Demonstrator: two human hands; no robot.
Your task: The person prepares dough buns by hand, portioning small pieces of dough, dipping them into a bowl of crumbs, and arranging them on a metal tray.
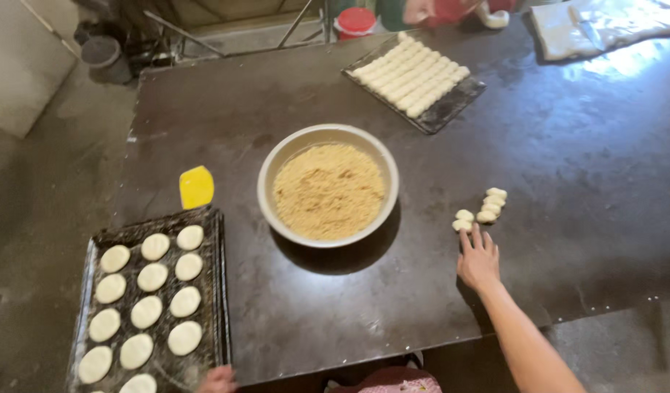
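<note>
Tub (355, 20): a round container with a red lid is seen beyond the far edge of the table (553, 145), near the middle of the top of the view. Only the lid and a strip of pale wall are shown.
Bag (604, 25): a white, crumpled plastic wrapping is laid flat on the far right corner of the table. It is glossy, light is reflected from its folds, and its upper edge is cut off by the frame.
Markings: none can be made out on either.
</note>
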